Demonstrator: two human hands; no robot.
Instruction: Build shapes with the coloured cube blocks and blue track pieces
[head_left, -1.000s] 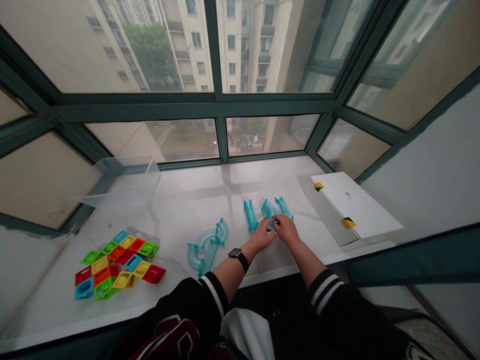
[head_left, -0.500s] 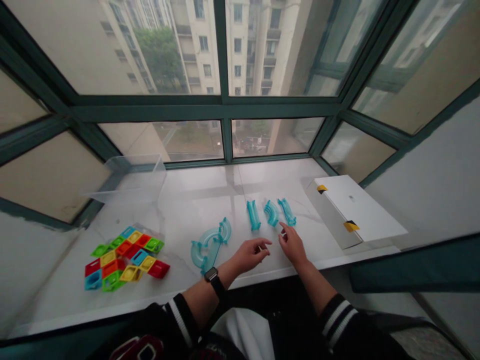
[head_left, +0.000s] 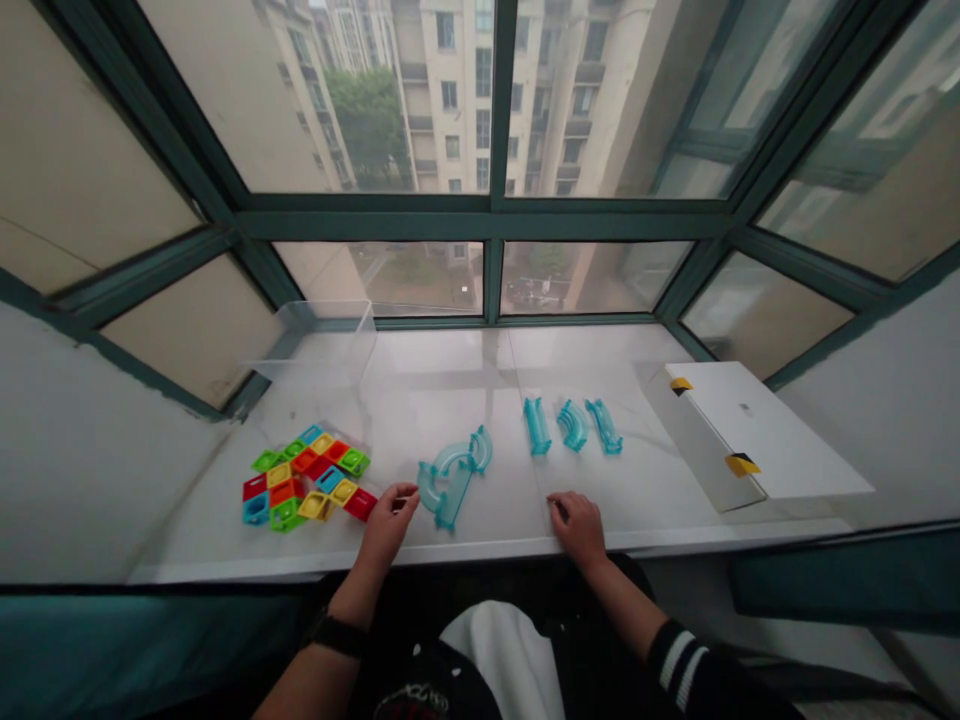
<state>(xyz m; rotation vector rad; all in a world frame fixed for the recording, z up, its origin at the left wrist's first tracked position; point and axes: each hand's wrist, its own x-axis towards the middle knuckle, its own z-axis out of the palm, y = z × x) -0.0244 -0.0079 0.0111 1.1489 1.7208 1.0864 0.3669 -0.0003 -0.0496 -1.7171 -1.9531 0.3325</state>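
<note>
On my feed the person's left hand [head_left: 386, 525] sits on the front of the sill, between the heap of tiles and the track, its fingers half curled with the index finger reaching out. Its fingertips [head_left: 409, 498] come just beside the translucent aqua plastic track assembly [head_left: 451, 480], which lies flat, made of curved and straight pieces joined together. I see nothing pinched there, but the curled fingers hide the palm, so I can't tell whether that hand has hold of something small. A red square plastic tile [head_left: 361, 504] lies near the hand's other side, at the edge of the multicoloured plastic tile cluster [head_left: 304, 478].

The right hand [head_left: 579, 525] rests lightly open and empty near the sill's front edge, its fingertips [head_left: 559, 508] down on the white marble sill [head_left: 450, 365]. Nearest to it, further back, stand a straight aqua track piece [head_left: 537, 426], a curved aqua track piece [head_left: 572, 426] and a slim aqua track piece [head_left: 604, 426], side by side and apart from each other. I read a clear plastic box [head_left: 319, 345] at the far left and a white cardboard box with yellow-and-black tape [head_left: 750, 440] at the far right
</note>
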